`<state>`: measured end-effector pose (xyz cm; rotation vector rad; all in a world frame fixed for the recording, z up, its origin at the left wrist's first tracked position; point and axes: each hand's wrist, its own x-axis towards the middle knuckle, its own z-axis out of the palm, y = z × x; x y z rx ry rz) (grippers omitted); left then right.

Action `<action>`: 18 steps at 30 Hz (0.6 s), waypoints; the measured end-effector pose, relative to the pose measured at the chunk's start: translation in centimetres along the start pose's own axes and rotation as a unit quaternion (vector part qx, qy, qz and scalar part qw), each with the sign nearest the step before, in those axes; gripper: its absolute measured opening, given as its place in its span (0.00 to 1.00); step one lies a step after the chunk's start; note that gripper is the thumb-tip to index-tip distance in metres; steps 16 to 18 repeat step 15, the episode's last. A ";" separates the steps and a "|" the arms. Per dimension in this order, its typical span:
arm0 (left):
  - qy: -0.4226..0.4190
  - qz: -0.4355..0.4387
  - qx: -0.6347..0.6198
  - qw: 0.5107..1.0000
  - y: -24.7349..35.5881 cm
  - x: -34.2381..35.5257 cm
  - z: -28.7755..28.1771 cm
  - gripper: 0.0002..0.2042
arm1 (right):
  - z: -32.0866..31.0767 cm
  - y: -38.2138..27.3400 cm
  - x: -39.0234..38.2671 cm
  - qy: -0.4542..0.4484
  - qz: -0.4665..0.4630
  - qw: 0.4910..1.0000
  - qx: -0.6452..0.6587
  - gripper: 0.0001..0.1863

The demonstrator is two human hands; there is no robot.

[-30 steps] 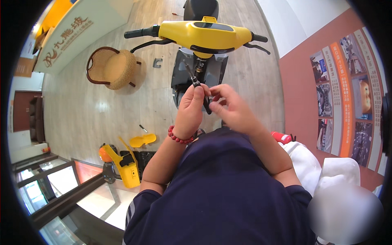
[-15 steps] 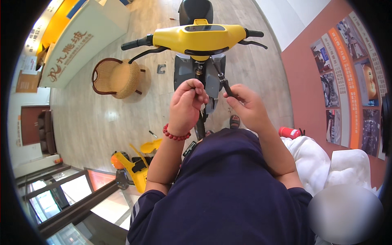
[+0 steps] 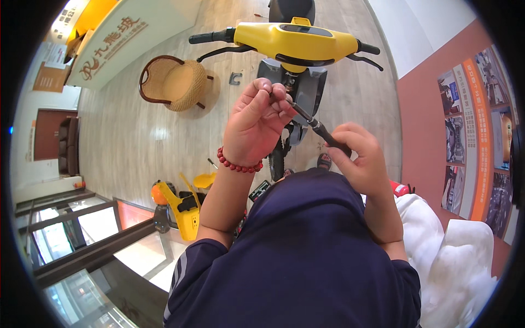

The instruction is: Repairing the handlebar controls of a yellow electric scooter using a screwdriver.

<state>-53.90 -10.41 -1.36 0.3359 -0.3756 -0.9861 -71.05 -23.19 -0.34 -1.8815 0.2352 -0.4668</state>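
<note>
In my right hand (image 3: 358,156) is a screwdriver (image 3: 320,129) with a dark handle, its tip slanting up and left to the fingers of my left hand (image 3: 257,117). Those fingers are pinched together around something too small to make out. A red bead bracelet (image 3: 239,165) circles my left wrist. Beyond both hands stands a scooter with a yellow handlebar cover (image 3: 298,44), black grips and brake levers. Below the cover, part of the steering column (image 3: 290,82) shows between grey panels.
A wicker chair (image 3: 186,87) stands to the left, near a small grey bracket (image 3: 235,78) on the wood floor. Yellow body panels (image 3: 186,210) lie at the lower left. On the right are a red fire extinguisher (image 3: 400,188) and white wrapped bundles (image 3: 418,224).
The screwdriver's tip has come down from near the handlebar cover to my left fingers. My view has shifted, so the scooter appears farther right.
</note>
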 end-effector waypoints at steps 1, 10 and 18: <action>0.002 0.001 0.000 1.000 -0.1 0.0 0.0 0.04 | 0.1 -0.2 0.0 -0.002 -0.001 1.000 -0.003 0.05; -0.028 -0.023 0.037 0.999 0.0 -0.4 0.3 0.07 | 0.2 -1.5 -0.4 0.015 -0.005 1.000 -0.014 0.04; -0.057 -0.031 -0.014 0.998 -0.3 0.1 -0.2 0.06 | 0.1 -1.5 -0.5 0.016 -0.009 1.000 -0.025 0.04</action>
